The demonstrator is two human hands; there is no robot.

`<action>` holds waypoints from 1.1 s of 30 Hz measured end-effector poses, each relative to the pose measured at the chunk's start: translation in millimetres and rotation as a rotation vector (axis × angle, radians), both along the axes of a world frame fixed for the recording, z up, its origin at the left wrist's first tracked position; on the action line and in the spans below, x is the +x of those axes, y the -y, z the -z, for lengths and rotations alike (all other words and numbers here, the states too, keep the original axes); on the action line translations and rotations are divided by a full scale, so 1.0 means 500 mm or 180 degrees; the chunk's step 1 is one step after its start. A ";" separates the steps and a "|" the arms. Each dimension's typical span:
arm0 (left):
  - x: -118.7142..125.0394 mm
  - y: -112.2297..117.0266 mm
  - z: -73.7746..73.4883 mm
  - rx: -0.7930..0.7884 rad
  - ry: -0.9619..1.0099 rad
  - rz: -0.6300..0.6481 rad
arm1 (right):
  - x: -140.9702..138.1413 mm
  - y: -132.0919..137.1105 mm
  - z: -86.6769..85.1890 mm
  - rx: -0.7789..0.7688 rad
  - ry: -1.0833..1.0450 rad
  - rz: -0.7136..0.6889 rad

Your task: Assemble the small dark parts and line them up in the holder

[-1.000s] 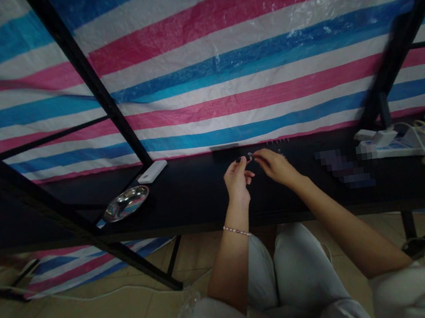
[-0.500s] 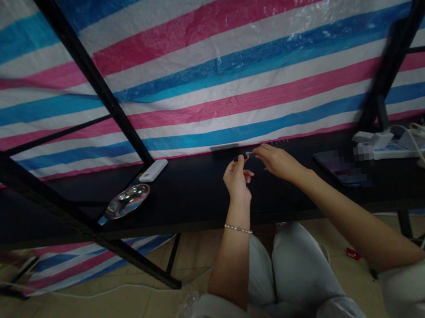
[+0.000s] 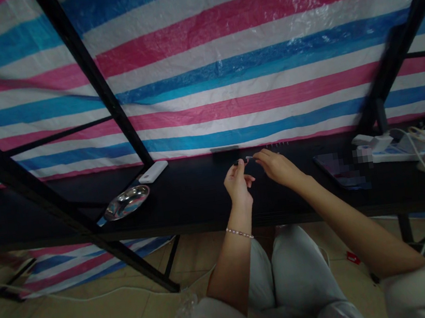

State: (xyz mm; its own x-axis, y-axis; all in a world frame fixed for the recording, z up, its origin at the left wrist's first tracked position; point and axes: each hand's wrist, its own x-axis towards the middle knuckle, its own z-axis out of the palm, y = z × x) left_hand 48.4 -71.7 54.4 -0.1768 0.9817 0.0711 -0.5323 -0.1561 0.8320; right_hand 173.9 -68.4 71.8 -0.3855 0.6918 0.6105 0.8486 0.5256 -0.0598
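Head view: since half a second ago your right hand (image 3: 277, 165) sits slightly lower in frame, and the light piece (image 3: 249, 158) with it; your left hand (image 3: 237, 180) has hardly shifted. Plate and white box are about where they were.

Your hands are near each other but apart, over the black table (image 3: 198, 197). Left thumb and forefinger are pinched on a small dark piece (image 3: 236, 163); right fingertips are pinched on the light piece. Light piece is in the gap between your hands, long axis roughly side to side, free end pointing left at your left thumb. Dark piece also runs roughly side to side. Too small to tell whether the two touch.

Row of thin pieces (image 3: 277, 144) is just behind your right hand. Metal plate (image 3: 127, 202) and white box (image 3: 153, 172) are well left; phone (image 3: 341, 172) is to the right.
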 end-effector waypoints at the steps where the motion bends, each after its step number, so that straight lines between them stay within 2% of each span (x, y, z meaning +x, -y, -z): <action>1: 0.000 0.000 0.001 -0.0005 0.0010 -0.0008 | 0.000 0.000 0.001 -0.0008 -0.0013 -0.0018; 7: 0.003 -0.001 0.005 -0.0079 -0.0009 -0.0057 | -0.001 0.001 0.009 -0.0006 0.0052 0.0001; 14: 0.008 0.001 0.008 -0.0071 -0.0101 -0.0223 | -0.008 0.009 0.002 -0.0054 0.0184 0.0154; 22: 0.008 -0.007 0.022 -0.0163 -0.0321 -0.0428 | -0.020 0.019 0.006 -0.0100 0.0321 0.0195; 33: 0.006 -0.003 0.019 -0.0138 -0.0267 -0.0079 | -0.011 0.020 0.005 -0.0020 0.0329 0.0110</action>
